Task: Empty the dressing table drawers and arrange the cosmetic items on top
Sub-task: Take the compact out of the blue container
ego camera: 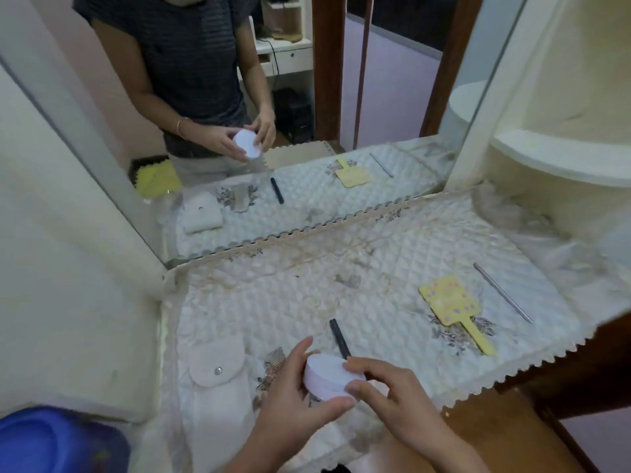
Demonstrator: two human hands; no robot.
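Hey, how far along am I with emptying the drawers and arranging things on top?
Done: pouch, black pencil, yellow mirror and metal stick lie spread on the cover. In hand: left hand and right hand hold a white jar above it, not yet placed. Left: setting it down; the drawers are out of view, so unknown.

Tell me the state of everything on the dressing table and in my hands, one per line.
Jar: lifted, gripped by left hand and right hand.
Pouch: lying flat, snapped shut.
Black pencil: lying flat, loose.
Yellow paddle: lying flat.
Metal rod: lying flat.
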